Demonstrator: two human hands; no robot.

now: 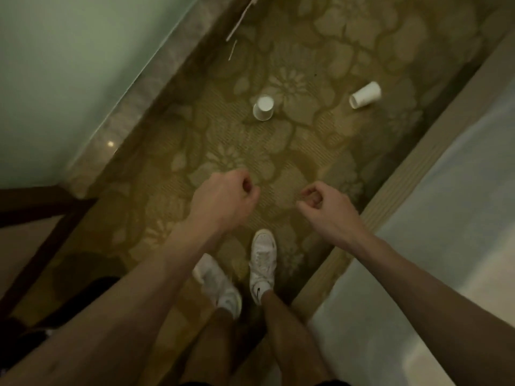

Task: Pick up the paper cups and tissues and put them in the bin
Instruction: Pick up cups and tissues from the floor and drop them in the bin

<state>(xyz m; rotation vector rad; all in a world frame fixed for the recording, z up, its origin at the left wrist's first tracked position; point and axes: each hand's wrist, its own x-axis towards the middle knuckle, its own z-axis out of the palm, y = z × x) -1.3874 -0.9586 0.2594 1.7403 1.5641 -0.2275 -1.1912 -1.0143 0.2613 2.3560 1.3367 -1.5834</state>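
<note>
On the carpet (306, 162): upended cup (263, 107), tipped cup (365, 95) — likely light, crushable; grip sides gently.
Fingers: left hand (223, 196), right hand (326, 207) — curled, empty.

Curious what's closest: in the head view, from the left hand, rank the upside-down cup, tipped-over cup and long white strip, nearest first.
From the left hand:
1. Upside-down cup, just ahead, centre.
2. Tipped-over cup, ahead, to the right.
3. Long white strip, farthest, far ahead.
</note>
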